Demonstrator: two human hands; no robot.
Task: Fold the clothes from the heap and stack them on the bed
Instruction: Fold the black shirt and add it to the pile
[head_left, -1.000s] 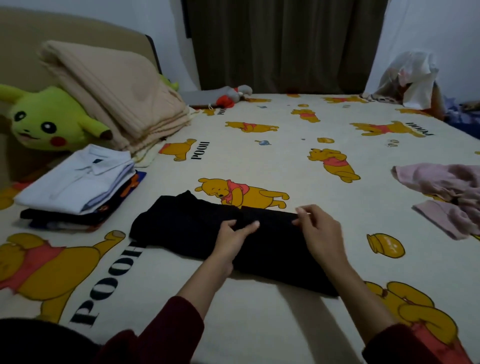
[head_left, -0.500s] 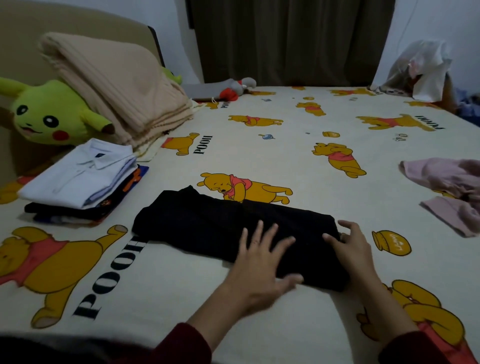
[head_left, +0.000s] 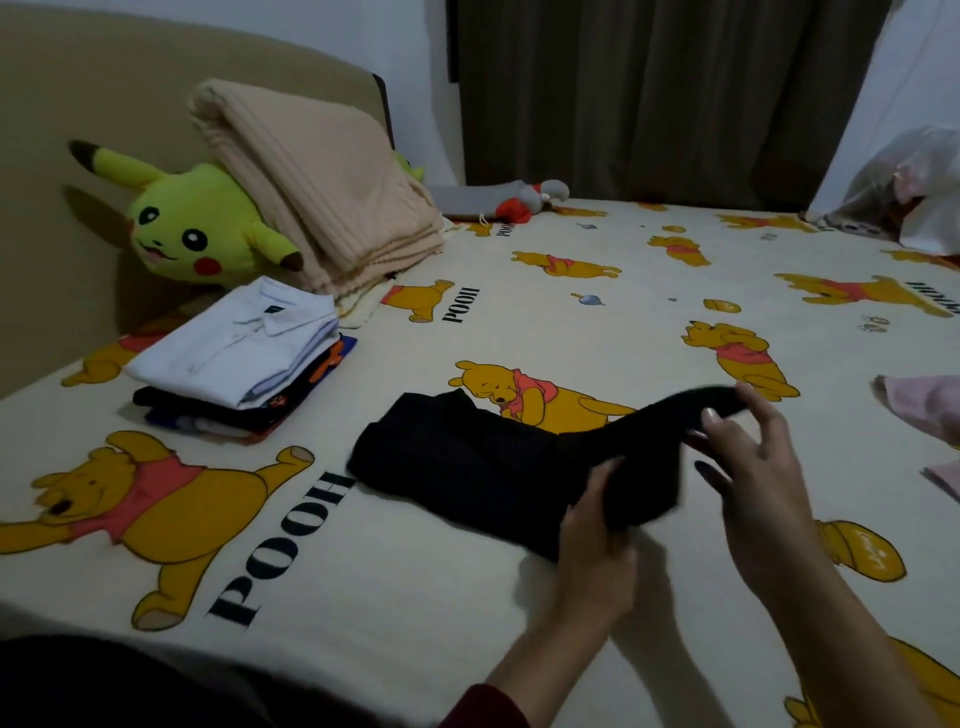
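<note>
A black garment (head_left: 457, 462) lies folded into a long strip on the bed sheet (head_left: 395, 582). Its right end is lifted off the sheet and curls over toward the left. My left hand (head_left: 597, 540) grips the near edge of that raised end. My right hand (head_left: 753, 467) holds the far edge, thumb and fingers around the cloth. A stack of folded clothes (head_left: 244, 358) with a white shirt on top sits to the left. Pink clothes (head_left: 924, 410) lie at the right edge.
A yellow plush toy (head_left: 192, 228) and a folded beige blanket (head_left: 322, 182) lean on the headboard behind the stack. A grey soft toy (head_left: 519, 200) lies near the dark curtain. A white plastic bag (head_left: 914, 182) sits at the far right corner.
Both hands went from smoothing the flat black strip to gripping its right end. That end is now lifted and swings leftward over the rest.
</note>
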